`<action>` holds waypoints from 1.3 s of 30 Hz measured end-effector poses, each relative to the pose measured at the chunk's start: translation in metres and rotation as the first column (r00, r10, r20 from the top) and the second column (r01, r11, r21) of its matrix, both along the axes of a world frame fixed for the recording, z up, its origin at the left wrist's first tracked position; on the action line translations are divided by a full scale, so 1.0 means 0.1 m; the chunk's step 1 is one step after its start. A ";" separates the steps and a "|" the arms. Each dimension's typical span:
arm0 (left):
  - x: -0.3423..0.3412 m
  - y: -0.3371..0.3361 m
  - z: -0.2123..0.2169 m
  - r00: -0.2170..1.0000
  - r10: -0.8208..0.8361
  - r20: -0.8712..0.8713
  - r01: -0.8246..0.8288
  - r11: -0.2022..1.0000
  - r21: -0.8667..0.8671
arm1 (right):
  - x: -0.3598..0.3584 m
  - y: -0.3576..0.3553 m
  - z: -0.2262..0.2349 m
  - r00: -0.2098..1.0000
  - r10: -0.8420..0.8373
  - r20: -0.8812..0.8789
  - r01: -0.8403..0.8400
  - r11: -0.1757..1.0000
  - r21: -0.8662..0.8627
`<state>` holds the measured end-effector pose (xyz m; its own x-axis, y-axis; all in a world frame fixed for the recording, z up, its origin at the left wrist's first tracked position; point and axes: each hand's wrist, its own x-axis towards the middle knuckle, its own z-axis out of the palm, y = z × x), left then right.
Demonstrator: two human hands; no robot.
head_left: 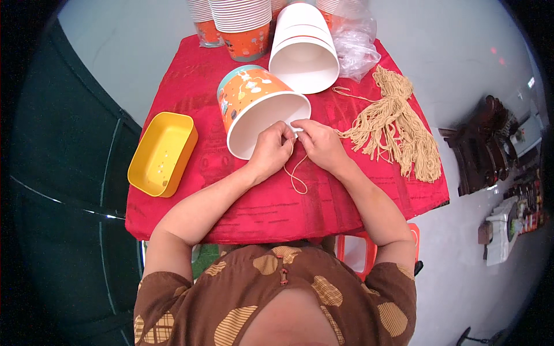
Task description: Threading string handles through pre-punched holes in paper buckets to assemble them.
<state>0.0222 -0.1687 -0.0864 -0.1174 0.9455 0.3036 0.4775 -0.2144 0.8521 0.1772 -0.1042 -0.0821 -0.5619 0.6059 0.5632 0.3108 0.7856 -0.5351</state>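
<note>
An orange paper bucket with a teal base band and cartoon print lies on its side, its white open mouth toward me. Just in front of its rim, my left hand and my right hand meet with fingertips pinched. A thin tan string hangs in a loop from between them onto the cloth. Some small white piece shows at the fingertips; its kind is too small to make out. To the right of my right hand lies a loose bundle of cut tan strings.
A yellow plastic tub with small bits inside stands at the left. White nested buckets lie on their side behind, beside stacked orange buckets and a clear plastic bag. Red cloth covers the table.
</note>
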 end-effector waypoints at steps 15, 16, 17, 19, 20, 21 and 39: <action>-0.02 0.03 0.08 1.000 -0.011 -0.020 0.011 1.000 -0.024 | -0.01 0.02 0.02 0.998 0.035 -0.049 -0.043 0.981 -0.191; -0.01 0.03 0.09 1.000 -0.011 -0.016 0.010 0.999 -0.033 | 0.00 0.02 0.03 0.998 0.035 -0.049 -0.043 0.981 -0.191; -0.02 0.04 0.08 1.000 -0.011 -0.017 0.010 0.999 -0.033 | 0.00 0.02 0.05 0.998 0.033 -0.048 -0.042 0.979 -0.202; -0.04 0.05 0.07 1.000 -0.019 -0.003 0.019 0.999 -0.031 | 0.01 0.02 0.05 0.998 0.029 -0.047 -0.039 0.976 -0.213; -0.04 0.06 0.05 1.000 -0.020 -0.003 0.020 0.999 -0.031 | 0.01 0.03 0.05 0.998 0.034 -0.044 -0.043 0.975 -0.219; -0.05 0.07 0.03 1.000 -0.023 0.018 0.024 0.999 -0.044 | 0.02 0.03 0.05 0.998 0.041 -0.040 -0.049 0.973 -0.226; -0.09 0.07 0.16 0.989 -0.048 0.140 0.079 0.972 -0.221 | 0.00 0.00 0.06 0.998 0.057 -0.029 -0.062 0.978 -0.200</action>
